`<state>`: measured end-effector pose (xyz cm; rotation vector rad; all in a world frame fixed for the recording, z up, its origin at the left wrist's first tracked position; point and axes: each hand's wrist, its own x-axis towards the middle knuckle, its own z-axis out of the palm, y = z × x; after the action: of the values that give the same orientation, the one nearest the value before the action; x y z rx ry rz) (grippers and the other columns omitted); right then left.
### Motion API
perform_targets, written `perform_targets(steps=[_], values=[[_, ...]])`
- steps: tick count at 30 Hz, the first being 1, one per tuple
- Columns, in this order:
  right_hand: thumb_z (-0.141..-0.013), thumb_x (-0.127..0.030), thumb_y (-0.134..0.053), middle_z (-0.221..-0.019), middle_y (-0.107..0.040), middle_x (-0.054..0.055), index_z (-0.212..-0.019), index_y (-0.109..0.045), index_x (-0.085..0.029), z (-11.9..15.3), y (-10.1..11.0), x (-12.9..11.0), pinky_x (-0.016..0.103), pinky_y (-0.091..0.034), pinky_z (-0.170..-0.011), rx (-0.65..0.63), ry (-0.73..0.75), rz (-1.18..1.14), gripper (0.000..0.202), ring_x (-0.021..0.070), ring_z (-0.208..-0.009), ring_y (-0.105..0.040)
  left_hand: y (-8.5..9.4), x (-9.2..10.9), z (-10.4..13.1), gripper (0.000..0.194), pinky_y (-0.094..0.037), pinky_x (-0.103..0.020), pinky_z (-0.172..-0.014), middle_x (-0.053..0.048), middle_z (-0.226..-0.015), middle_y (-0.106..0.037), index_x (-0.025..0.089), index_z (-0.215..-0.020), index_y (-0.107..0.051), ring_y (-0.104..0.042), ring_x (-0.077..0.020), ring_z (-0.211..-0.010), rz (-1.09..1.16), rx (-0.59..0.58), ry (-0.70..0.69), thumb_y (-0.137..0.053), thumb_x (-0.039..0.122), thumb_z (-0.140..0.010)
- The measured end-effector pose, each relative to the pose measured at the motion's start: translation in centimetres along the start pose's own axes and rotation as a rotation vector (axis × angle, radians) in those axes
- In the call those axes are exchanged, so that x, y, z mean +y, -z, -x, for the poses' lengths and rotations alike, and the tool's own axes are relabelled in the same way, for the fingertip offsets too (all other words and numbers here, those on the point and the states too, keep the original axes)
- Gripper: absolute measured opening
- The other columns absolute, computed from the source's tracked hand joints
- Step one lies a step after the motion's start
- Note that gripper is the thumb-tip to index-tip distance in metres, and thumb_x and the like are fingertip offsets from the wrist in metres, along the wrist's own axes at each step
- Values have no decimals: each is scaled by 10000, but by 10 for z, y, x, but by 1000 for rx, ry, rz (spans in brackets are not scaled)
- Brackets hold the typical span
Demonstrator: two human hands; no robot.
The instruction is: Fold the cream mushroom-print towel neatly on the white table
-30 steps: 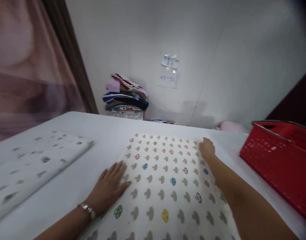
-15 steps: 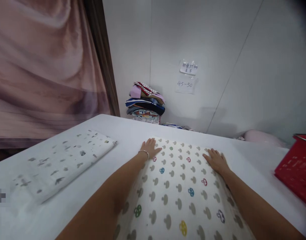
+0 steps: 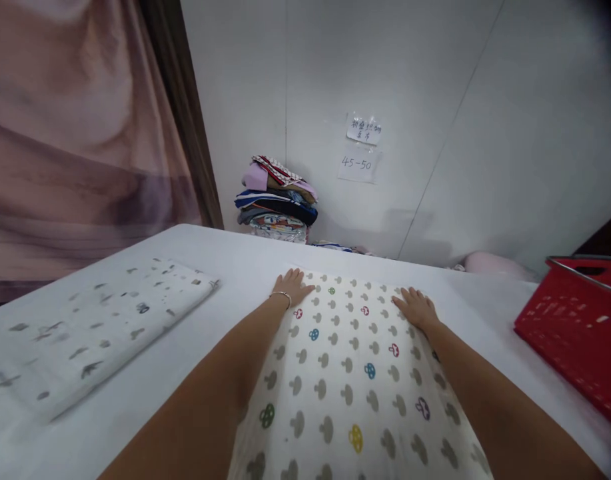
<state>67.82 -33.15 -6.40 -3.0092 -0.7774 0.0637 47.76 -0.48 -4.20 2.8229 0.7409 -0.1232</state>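
A white cloth (image 3: 348, 360) printed with grey and coloured mushrooms lies spread in front of me, running off the bottom of the view. My left hand (image 3: 294, 288) rests flat on its far left corner, fingers spread, with a bracelet at the wrist. On the far right corner lies my right hand (image 3: 416, 308), palm down and fingers apart. Neither hand grips anything visible. Left of the mushroom cloth is a folded white cloth (image 3: 105, 330) with small dark leaf-like prints, apart from both hands.
The white table (image 3: 245, 257) carries both cloths. A red basket (image 3: 575, 333) with a metal handle stands at the right. Behind the table is a stack of folded fabrics (image 3: 278, 200) by the wall. A pinkish curtain (image 3: 75, 133) hangs at left, and handwritten papers (image 3: 360, 163) are on the wall.
The whole view has shifted, so things appear farther left and more of the red basket shows. Both hands stay flat on the far corners of the mushroom cloth.
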Motion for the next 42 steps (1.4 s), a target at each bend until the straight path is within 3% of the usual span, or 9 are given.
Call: perform_targets(steps=[3, 6, 9, 12, 15, 23, 31, 36, 42], values=[[-919, -519, -249, -1483, -272, 110, -1384, -375, -207, 20, 9, -5, 519, -210, -1062, -1, 16, -9, 573, 304, -1361, -217, 8, 3, 6, 722, -116, -510, -1108, -66, -1540, -85, 197, -1440, -233, -34, -252, -1413, 7, -34, 30, -243, 611, -849], [-933, -480, -236, -1503, -226, 103, -1405, -346, -186, 72, 14, -5, 519, -180, -1082, -5, 64, -23, 567, 289, -1380, -167, 10, 11, 38, 679, -124, -502, -1109, -81, -1534, -123, 191, -1419, -296, -63, -257, -1411, -19, 12, -67, -275, 581, -863], [-923, -522, -251, -1506, -217, 78, -1422, -324, -210, 147, 9, 5, 489, -143, -1110, -22, 163, -62, 593, 259, -1390, -144, -4, 9, 100, 643, -146, -482, -1113, -81, -1516, -194, 214, -1397, -351, -147, -260, -1399, -60, 44, -291, -321, 573, -864], [-910, -567, -260, -1503, -213, 61, -1429, -312, -233, 220, 0, 22, 482, -144, -1119, -30, 197, -93, 619, 256, -1390, -147, -28, -10, 173, 648, -187, -474, -1110, -49, -1506, -221, 265, -1397, -353, -211, -268, -1382, -58, 112, -483, -315, 618, -856], [-908, -583, -256, -1503, -206, 56, -1434, -299, -245, 266, -5, 34, 484, -158, -1118, -31, 190, -114, 627, 256, -1385, -167, -46, -30, 224, 635, -223, -465, -1098, -43, -1502, -218, 269, -1409, -324, -231, -264, -1376, -78, 140, -535, -303, 605, -871], [-922, -548, -246, -1516, -162, 83, -1443, -270, -188, 277, 20, 24, 462, -116, -1120, -107, 150, -93, 635, 233, -1398, -107, -27, -21, 245, 680, -229, -448, -1101, -79, -1488, -234, 203, -1401, -343, -230, -268, -1375, -71, 71, -454, -309, 614, -860], [-904, -529, -340, -1490, -255, 92, -1380, -396, -221, 331, 4, 34, 501, -165, -1101, 14, 229, -146, 570, 255, -1383, -177, -56, -42, 340, 553, -292, -475, -1079, -48, -1444, -358, 282, -1372, -394, -328, -260, -1334, -29, 241, -576, -392, 525, -875], [-851, -503, -469, -1355, -474, 131, -1223, -574, -157, 345, 15, 39, 487, -291, -1070, 224, 68, -642, 519, 282, -1299, -368, -50, -27, 364, 456, -349, -482, -1042, -94, -1333, -515, 224, -1170, -602, -421, -270, -1275, 64, 322, -498, -384, 498, -879], [-793, -505, -558, -1022, -693, 77, -1033, -670, -172, 386, 25, 51, 423, -481, -900, 334, -25, -1064, 425, 244, -992, -617, -56, 13, 403, 447, -328, -471, -1062, -74, -1317, -532, 231, -1155, -590, -430, -250, -1258, 174, 378, -614, -368, 514, -889]])
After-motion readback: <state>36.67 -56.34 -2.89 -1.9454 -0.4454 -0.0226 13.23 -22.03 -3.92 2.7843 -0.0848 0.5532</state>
